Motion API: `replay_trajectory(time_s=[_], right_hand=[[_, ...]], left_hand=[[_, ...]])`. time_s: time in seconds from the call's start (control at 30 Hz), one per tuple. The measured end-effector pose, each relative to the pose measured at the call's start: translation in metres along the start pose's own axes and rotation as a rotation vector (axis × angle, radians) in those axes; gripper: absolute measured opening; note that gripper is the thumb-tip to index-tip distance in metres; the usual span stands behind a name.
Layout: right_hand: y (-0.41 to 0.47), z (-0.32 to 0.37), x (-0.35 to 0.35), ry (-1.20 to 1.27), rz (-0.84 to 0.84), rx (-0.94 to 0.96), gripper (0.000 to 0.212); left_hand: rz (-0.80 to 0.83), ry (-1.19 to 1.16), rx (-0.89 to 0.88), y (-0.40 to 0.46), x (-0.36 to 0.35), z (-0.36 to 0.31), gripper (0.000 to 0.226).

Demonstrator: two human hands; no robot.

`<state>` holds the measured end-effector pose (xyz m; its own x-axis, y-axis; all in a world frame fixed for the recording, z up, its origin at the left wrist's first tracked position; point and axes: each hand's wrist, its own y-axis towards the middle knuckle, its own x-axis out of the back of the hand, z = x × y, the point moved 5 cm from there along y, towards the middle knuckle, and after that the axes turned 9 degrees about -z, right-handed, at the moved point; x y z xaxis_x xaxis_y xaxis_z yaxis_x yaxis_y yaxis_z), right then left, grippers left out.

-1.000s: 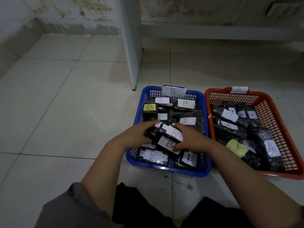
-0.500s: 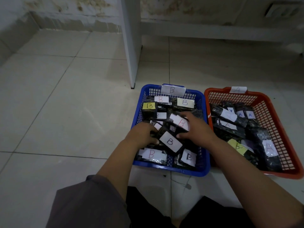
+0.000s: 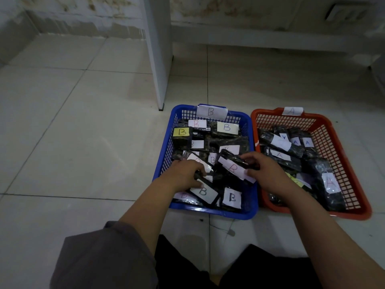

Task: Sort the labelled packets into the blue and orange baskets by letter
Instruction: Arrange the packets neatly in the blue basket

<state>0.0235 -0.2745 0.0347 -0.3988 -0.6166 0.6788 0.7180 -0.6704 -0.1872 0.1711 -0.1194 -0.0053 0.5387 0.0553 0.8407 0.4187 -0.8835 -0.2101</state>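
Two baskets sit side by side: blue basket (image 3: 248, 214) left, orange basket (image 3: 354, 213) right. Both hands work inside the blue one: right hand (image 3: 265, 174) pinches a B-labelled packet (image 3: 233, 166), left hand (image 3: 184, 175) grips another dark packet (image 3: 203, 190).

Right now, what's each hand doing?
Left hand: grips a B packet in the blue basket.
Right hand: holds a red-lettered B packet.

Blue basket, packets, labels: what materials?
Blue basket: looks like moulded rigid plastic, with lattice walls and a smooth rim. Packets: dark contents in what seems clear glossy film, judging by glints and crinkles. Labels: matte paper, probably, with handwritten letters.
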Motion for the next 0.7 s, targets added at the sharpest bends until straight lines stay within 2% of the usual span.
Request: replay_trajectory(time_s=[0.07,0.13,0.2,0.27,0.53,0.6,0.67,0.7], right_hand=[[0.000,-0.003,0.004,0.061,-0.047,-0.034,0.034],[0.001,-0.004,0.007,0.118,-0.086,-0.070,0.028],[0.005,-0.002,0.009,0.168,-0.120,-0.086,0.026],[0.012,0.004,0.009,0.178,-0.131,-0.067,0.025],[0.079,0.045,-0.002,0.083,-0.129,0.039,0.021],[0.095,0.048,-0.006,0.044,-0.128,0.031,0.022],[0.106,0.048,-0.003,0.002,-0.165,0.015,0.023],[0.109,0.047,0.001,0.019,-0.191,-0.001,0.024]], left_hand=[[0.015,-0.018,0.040,0.000,-0.001,0.004,0.044],[0.079,-0.022,0.099,-0.002,-0.005,0.007,0.065],[0.136,0.086,0.096,-0.004,-0.010,0.006,0.077],[0.154,0.185,0.073,-0.004,-0.009,0.004,0.076],[0.335,0.334,0.040,-0.003,-0.003,0.000,0.063],[0.263,0.169,0.063,0.002,0.001,-0.002,0.051],[0.035,0.010,0.063,0.014,0.012,-0.004,0.037],[-0.079,0.052,0.042,0.020,0.016,-0.004,0.036]])
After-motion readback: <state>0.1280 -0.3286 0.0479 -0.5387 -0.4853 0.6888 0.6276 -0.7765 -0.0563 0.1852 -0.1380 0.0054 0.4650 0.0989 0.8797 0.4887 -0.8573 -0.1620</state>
